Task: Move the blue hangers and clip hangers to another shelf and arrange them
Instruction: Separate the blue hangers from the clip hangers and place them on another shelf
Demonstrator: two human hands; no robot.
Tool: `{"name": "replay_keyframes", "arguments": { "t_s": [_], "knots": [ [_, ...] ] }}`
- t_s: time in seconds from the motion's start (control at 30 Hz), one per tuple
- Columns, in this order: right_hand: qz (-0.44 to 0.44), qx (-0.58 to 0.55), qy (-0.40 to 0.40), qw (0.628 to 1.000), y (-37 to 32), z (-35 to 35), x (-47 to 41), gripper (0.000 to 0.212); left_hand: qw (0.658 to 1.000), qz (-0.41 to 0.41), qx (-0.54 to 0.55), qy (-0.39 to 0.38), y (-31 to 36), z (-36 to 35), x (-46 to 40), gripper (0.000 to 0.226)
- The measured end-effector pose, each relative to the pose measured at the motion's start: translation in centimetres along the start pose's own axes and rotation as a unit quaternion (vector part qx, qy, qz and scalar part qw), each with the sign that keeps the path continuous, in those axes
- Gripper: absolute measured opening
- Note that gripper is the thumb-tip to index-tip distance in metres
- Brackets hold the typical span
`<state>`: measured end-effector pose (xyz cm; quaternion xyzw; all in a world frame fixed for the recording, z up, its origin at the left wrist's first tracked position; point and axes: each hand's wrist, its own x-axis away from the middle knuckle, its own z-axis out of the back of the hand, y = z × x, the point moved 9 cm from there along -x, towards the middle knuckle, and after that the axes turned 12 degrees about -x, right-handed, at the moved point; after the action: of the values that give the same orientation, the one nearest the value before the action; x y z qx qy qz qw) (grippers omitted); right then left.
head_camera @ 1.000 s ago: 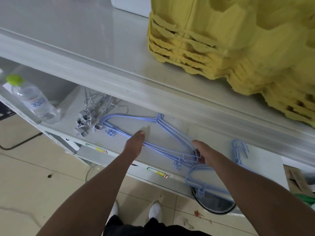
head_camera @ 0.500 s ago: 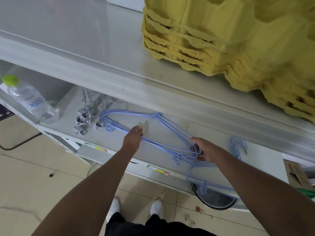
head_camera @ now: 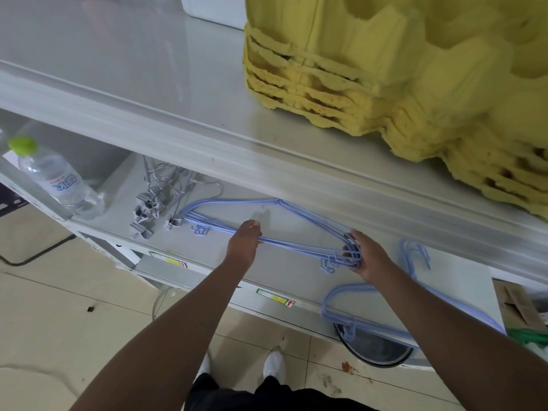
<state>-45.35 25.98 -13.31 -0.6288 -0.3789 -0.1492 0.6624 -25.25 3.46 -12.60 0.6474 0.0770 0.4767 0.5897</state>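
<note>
While bottle label (head_camera: 63, 185) unreadable, both hands' grip grasping blue hangers (head_camera: 296, 229): L (head_camera: 244, 243), R (head_camera: 366, 256).

The shelves (head_camera: 124, 69) look like smooth, faintly glossy grey metal. The blue hangers (head_camera: 299, 246) are thin, smooth plastic-looking wire; the clip hangers (head_camera: 154, 203) are bare metal. The yellow trays (head_camera: 385, 69) look rough, matt pulp, the bottle (head_camera: 59, 182) clear glossy plastic.

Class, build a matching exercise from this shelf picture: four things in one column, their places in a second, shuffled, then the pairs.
1. water bottle
2. yellow trays
3. clip hangers
4. left hand

A. on the upper shelf
B. on the blue hanger bundle's lower bar
C. far left, green cap
D. lower shelf, left of the blue hangers

Pairs: 1-C, 2-A, 3-D, 4-B
</note>
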Motion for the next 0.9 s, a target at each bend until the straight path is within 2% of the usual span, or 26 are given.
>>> {"name": "replay_keyframes", "arguments": {
  "t_s": [0.1,0.2,0.33,0.43,0.5,0.53,0.6,0.63,0.67,0.7,0.77,0.83,0.9],
  "knots": [
    [0.005,-0.069,0.002,0.998,0.2,1.6,0.8,0.027,0.996,0.046,0.074,0.003,-0.9,-0.8,0.1,0.019],
    [0.012,-0.125,0.019,0.992,0.6,3.6,1.0,0.025,0.991,0.070,0.115,-0.024,-1.3,-2.5,1.0,0.015],
    [0.024,-0.124,0.040,0.991,0.6,6.2,1.2,0.027,0.992,0.073,0.065,-0.076,-1.4,-4.1,2.7,0.016],
    [0.019,-0.112,0.044,0.992,0.6,8.0,1.3,0.031,0.994,0.041,0.001,-0.102,-1.1,-3.2,2.6,0.018],
    [0.020,-0.105,0.051,0.993,0.5,9.0,1.5,0.031,0.999,0.023,-0.014,-0.034,-1.6,0.0,1.9,0.019],
    [0.018,-0.104,0.054,0.993,0.5,9.4,1.5,0.030,0.998,0.004,-0.045,0.040,-1.9,2.6,1.6,0.021],
    [0.017,-0.107,0.056,0.993,0.5,9.9,1.6,0.030,0.960,-0.046,-0.192,0.197,-1.6,7.9,2.1,0.028],
    [0.017,-0.106,0.056,0.993,0.5,10.1,1.6,0.030,0.936,-0.040,-0.251,0.243,-2.3,9.9,2.1,0.029],
    [0.018,-0.102,0.058,0.993,0.6,10.2,1.6,0.030,0.928,-0.017,-0.268,0.259,-3.2,11.2,1.9,0.028],
    [0.018,-0.100,0.059,0.993,0.7,10.3,1.7,0.030,0.940,0.008,-0.243,0.238,-4.4,11.6,1.4,0.028],
    [0.018,-0.100,0.057,0.993,0.7,10.1,2.0,0.030,0.983,0.054,-0.053,0.169,-6.4,11.0,0.3,0.027],
    [0.018,-0.096,0.058,0.994,0.8,10.0,2.3,0.031,0.974,0.106,0.167,0.114,-7.5,9.5,-0.1,0.029],
    [0.017,-0.099,0.059,0.993,0.9,9.9,2.6,0.031,0.952,0.133,0.266,0.071,-7.7,8.8,-0.5,0.032]
  ]
}}
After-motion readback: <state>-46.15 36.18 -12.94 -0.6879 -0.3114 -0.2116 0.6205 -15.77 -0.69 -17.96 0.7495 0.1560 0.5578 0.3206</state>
